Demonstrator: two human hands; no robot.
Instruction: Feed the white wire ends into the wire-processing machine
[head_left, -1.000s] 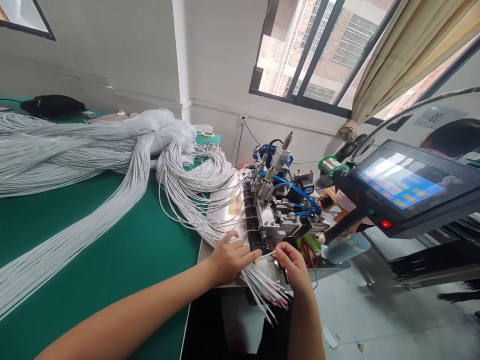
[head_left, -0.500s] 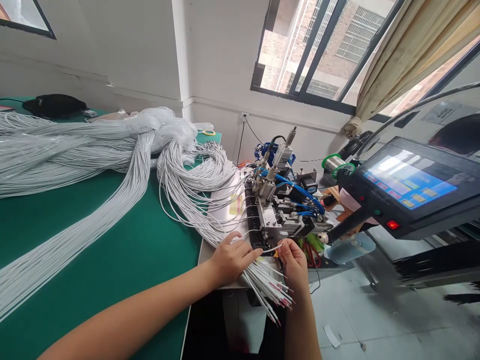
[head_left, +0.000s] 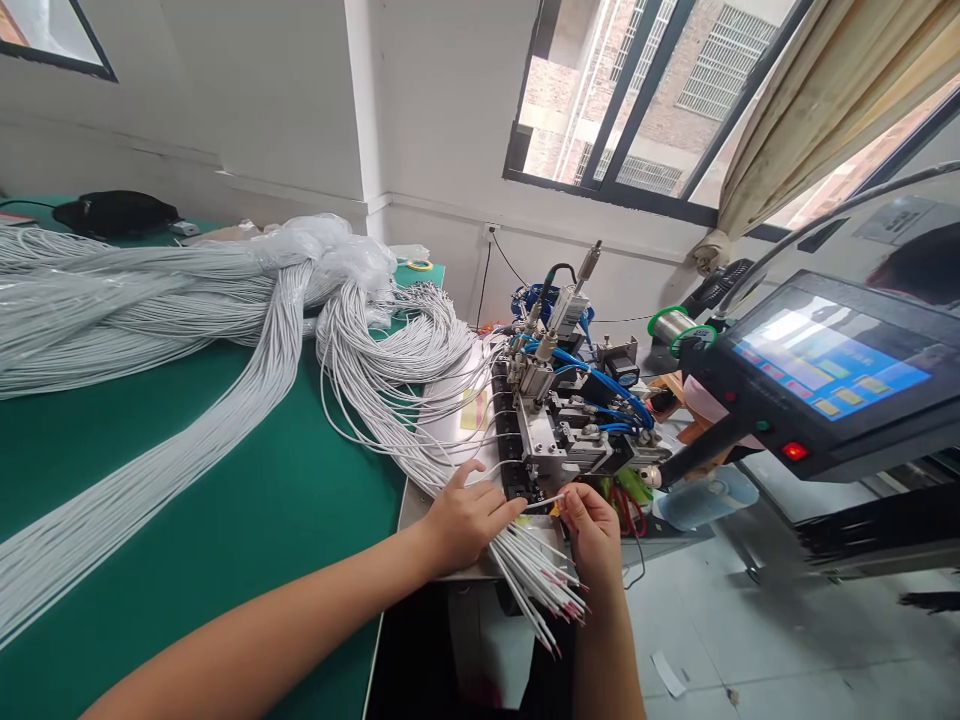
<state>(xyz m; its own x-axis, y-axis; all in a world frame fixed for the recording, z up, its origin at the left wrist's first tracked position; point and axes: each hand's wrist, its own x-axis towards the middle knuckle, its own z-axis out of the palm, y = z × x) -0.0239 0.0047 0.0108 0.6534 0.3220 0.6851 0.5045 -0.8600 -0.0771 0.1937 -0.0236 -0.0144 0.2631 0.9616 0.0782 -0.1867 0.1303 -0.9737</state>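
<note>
The relation that matters most is between 1 single white cable (head_left: 544, 501) and the 2 hands: it bridges the gap from the left index fingertip to the right hand (head_left: 595, 525), its long axis running sideways across the person's front and rising slightly to the right. The right grip is pinched on the cable's right-hand end, thumb against fingers, and is clearly the nearer to that end. The left hand (head_left: 466, 520) lies palm down over the cable bundle (head_left: 534, 572), thumb lifted and index finger stretched to the single cable; whether the left grip is closed on anything beneath it cannot be told. The cable sits just beside the near end of the row of black blocks (head_left: 508, 425) along the left side of the wire-processing machine (head_left: 556, 425), whose metal parts and blue tubes stand beyond it and limit room on the far side. On the near side, the bundle's reddish tips fan down and to the right, past the front edge of the metal plate (head_left: 411, 515), ending close to the right forearm; whether they touch it is unclear. Room is freer to the right of the right hand, short of the clear plastic container (head_left: 711, 497), and above the floor (head_left: 679, 620). To the left, the green tabletop (head_left: 330, 510) offers a broad bare stretch in front of the left forearm.
</note>
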